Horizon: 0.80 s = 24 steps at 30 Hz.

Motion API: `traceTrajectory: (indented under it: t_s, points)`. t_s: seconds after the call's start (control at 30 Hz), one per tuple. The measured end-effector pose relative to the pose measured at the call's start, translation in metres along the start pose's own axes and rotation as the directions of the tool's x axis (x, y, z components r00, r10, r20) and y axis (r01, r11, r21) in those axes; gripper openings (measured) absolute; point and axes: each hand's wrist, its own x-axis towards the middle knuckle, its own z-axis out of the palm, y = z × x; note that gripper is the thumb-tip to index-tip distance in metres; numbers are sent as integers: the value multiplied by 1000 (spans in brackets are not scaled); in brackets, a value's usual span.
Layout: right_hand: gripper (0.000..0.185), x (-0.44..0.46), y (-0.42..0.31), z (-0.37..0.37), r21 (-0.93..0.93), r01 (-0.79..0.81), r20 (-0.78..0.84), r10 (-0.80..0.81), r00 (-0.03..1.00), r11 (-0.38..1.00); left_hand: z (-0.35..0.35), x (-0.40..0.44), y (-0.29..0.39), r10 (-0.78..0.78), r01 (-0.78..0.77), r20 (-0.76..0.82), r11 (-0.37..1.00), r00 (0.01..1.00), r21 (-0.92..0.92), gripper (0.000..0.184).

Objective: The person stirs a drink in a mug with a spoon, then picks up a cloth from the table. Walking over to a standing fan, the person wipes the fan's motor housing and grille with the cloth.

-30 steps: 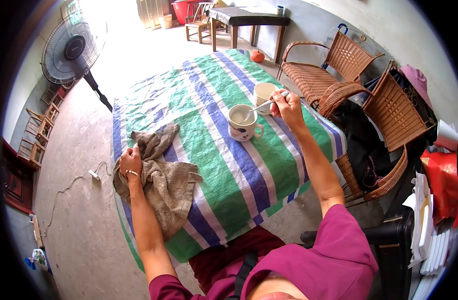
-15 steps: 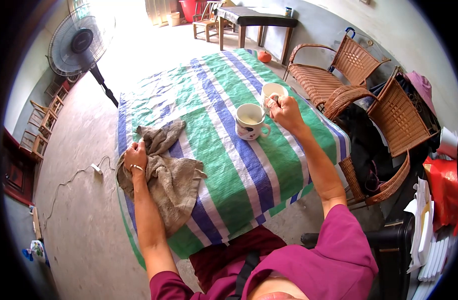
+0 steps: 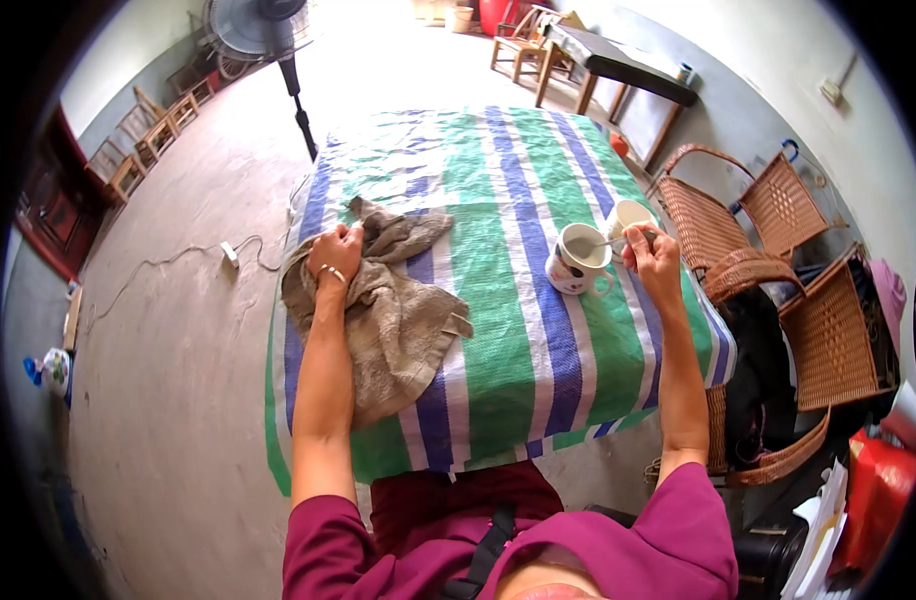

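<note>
My left hand (image 3: 339,252) is closed on a crumpled brown towel (image 3: 403,345) that lies on the table's left side. My right hand (image 3: 655,262) pinches the end of a thin metal spoon (image 3: 612,241). The spoon slants into a white mug (image 3: 568,274) with a dark printed pattern, its handle facing right. Pale liquid seems to be inside this mug. Just behind it stands a second white cup (image 3: 633,212), partly covered by my right hand.
A striped green, blue and white plastic sheet (image 3: 483,300) covers the table. Wicker chairs (image 3: 703,215) stand close on the right. A standing fan (image 3: 290,80) is beyond the far left corner. A cable with a white socket (image 3: 229,255) lies on the floor.
The view has turned, so the table and mugs sit further right. My right hand has shifted from the rear cup toward the front mug, and the spoon now shows. The left hand keeps the towel.
</note>
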Motion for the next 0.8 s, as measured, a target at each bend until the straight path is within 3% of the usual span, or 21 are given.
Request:
traceTrajectory:
  t_s: [0.17,0.23,0.3,0.4,0.5,0.63,0.8]
  points:
    - [21,0,-15,5,-188,105,95,-88,992,977,-3,-3,0,19,-20,-43,999,999,-29,35]
    - [20,3,-16,2,-348,73,61,-55,997,934,-3,-3,0,20,-21,-21,998,1000,-62,35]
    - [22,7,-13,1,-371,86,54,-70,996,925,-2,-2,-3,16,-17,-13,997,1000,-69,36]
    - [25,10,5,2,-42,-122,62,125,990,992,0,-1,-2,4,-5,-16,999,1000,-41,38]
    - [23,9,14,6,100,-210,28,208,978,973,-5,-3,3,-10,10,-9,1000,1000,-21,36]
    - [24,6,9,6,147,-181,-28,187,982,972,-3,-3,2,-15,16,10,1000,1000,-19,35]
    - [23,7,-6,3,-34,-10,65,13,998,999,1,0,-2,-12,12,-4,999,1000,-42,34]
